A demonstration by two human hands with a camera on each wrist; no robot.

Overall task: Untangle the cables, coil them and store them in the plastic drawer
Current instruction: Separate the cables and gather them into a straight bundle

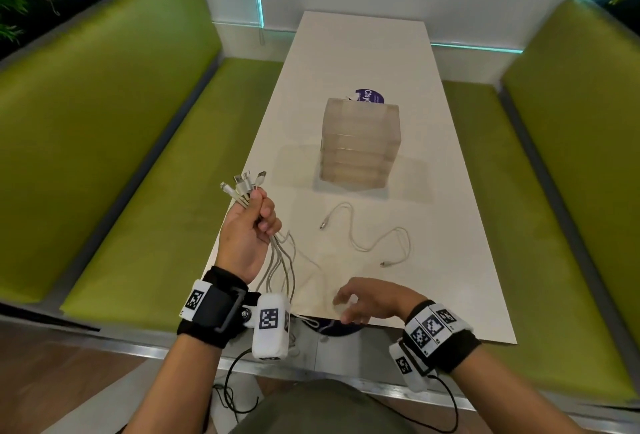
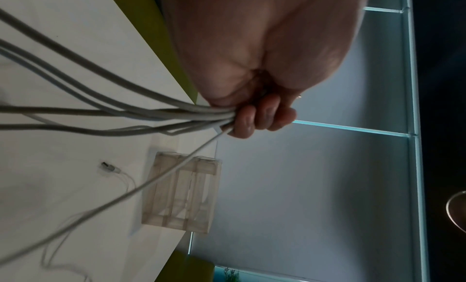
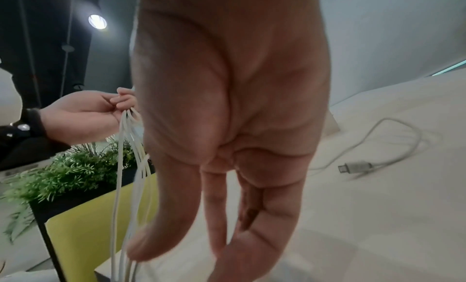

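Presently the left hand (image 1: 250, 225) grips the cable bundle (image 1: 278, 257) just below its plugs, evidently keeping the ends aligned. The right hand (image 1: 367, 300), fingers spread and empty, hovers beside the trailing strands. One loose cable (image 1: 372, 236) lies on the desk (image 1: 450, 211) beyond it, short of the plastic drawer (image 1: 360, 142).

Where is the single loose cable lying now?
In the head view, the loose cable lies on the white table, just before the plastic drawer, beyond the right hand.
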